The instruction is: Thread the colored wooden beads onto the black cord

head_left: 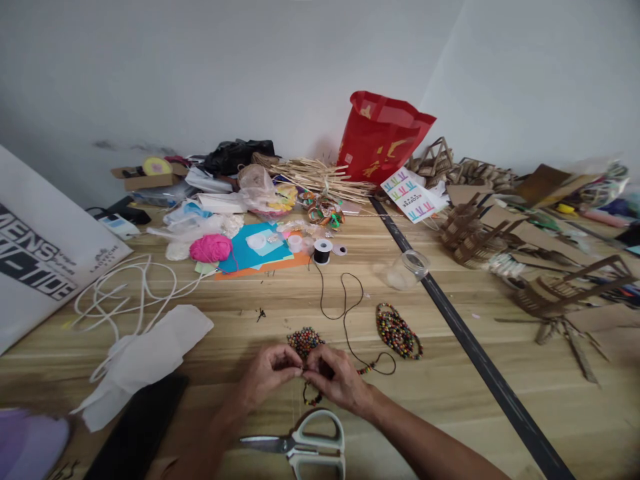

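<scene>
Fingertip to fingertip, my left hand [273, 370] and my right hand [340, 380] meet low in the middle of the head view, both closed in a pinch. A black cord strung with beads [313, 400] hangs below the right fingers and rises to the pinch. Whatever the left fingers grip is too small to make out. Just beyond the hands lies a pile of loose multicoloured beads [304, 339]. The thin black cord [345, 313] winds from a spool [323, 251] toward my right hand. Coiled bead strands [399, 331] lie to the right.
White-handled scissors [317, 440] lie close in front of me. A clear jar [415, 263] stands beside a black strip [470, 347]. White cable [145, 287] and paper [150, 360] lie left. Pink yarn [211, 249], a red bag [380, 140] and small woven baskets [465, 233] are farther back.
</scene>
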Tool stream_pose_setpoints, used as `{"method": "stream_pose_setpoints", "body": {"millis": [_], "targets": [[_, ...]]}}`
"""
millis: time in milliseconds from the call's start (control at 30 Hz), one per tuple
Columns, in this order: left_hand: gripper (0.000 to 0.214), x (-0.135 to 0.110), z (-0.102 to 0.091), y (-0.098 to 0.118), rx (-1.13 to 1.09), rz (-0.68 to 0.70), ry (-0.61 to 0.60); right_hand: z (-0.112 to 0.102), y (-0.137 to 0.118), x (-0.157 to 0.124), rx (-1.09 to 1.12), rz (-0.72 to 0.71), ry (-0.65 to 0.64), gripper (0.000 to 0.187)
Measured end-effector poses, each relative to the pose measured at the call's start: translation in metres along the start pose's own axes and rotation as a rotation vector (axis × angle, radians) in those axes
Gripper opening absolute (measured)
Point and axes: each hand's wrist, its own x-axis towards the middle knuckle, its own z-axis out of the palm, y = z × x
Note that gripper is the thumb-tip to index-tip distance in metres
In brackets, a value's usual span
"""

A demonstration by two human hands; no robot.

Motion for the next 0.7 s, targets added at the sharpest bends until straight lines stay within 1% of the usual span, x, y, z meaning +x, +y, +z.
{"method": "stream_pose_setpoints", "body": {"millis": [167, 367, 467, 567, 700], "targets": [[0.011, 0.000, 0.000, 0.001, 0.012, -0.002, 0.001, -0.002, -0.002, 0.000, -0.007, 0.004, -0.020, 0.015], [0.012, -0.002, -0.001, 0.004, 0.111, 0.032, -0.037, -0.004, -0.005, 0.003, -0.020, -0.059, -0.069, 0.009], [0.014, -0.001, -0.002, 0.003, 0.105, 0.041, -0.055, -0.005, -0.008, 0.004, -0.020, -0.075, -0.112, 0.006], [0.016, -0.001, -0.004, 0.005, 0.067, 0.025, -0.044, -0.006, -0.012, 0.004, -0.046, -0.099, -0.158, 0.005], [0.018, -0.001, -0.006, 0.009, 0.012, 0.008, -0.002, -0.009, -0.014, 0.004, -0.083, -0.112, -0.187, 0.018]]}}
